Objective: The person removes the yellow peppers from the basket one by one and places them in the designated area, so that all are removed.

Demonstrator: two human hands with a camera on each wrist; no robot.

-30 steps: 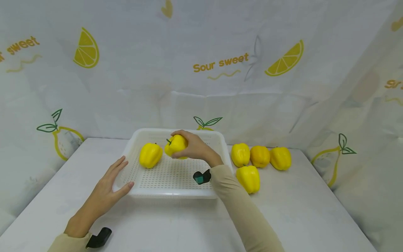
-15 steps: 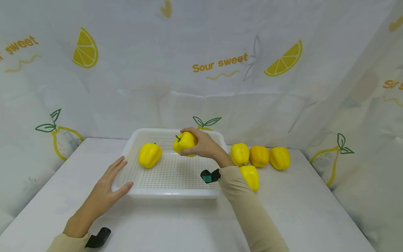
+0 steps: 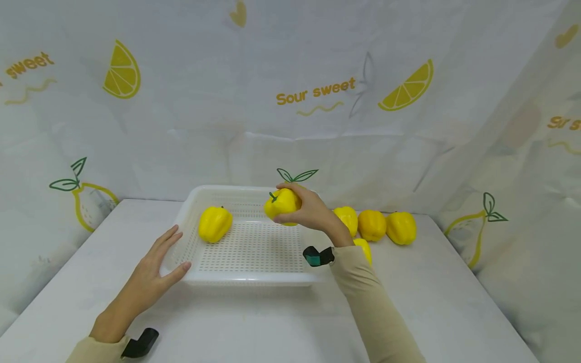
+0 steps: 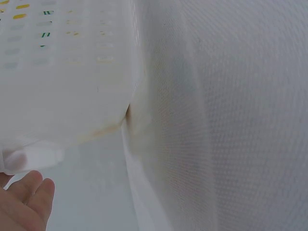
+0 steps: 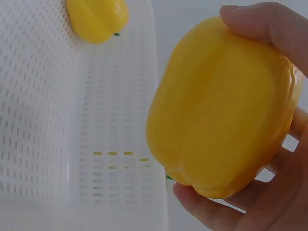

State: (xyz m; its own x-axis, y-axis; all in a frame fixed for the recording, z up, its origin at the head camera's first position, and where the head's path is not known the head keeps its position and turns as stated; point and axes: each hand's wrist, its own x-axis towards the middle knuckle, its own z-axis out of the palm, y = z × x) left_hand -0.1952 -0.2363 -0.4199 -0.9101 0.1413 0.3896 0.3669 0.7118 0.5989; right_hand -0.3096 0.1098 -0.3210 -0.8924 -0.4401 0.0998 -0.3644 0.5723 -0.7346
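Observation:
My right hand (image 3: 310, 209) grips a yellow bell pepper (image 3: 282, 204) above the right part of a white perforated basket (image 3: 249, 277). Thumb and fingers wrap around the pepper (image 5: 221, 106) in the right wrist view. A second yellow bell pepper (image 3: 215, 224) lies inside the basket at the left. My left hand (image 3: 152, 275) rests against the basket's left front corner with its fingers spread and fairly straight. In the left wrist view the fingertips (image 4: 42, 195) show just below the basket's edge.
Several more peppers sit on the white table (image 3: 254, 322) right of the basket, including an orange-yellow pepper (image 3: 372, 225) and a yellow pepper (image 3: 401, 228). My right forearm partly covers the nearest one. A printed white cloth (image 3: 204, 116) hangs behind the table.
My right hand has carried the gripped pepper rightward and slightly up over the basket. The left hand and the other pepper in the basket have stayed in place.

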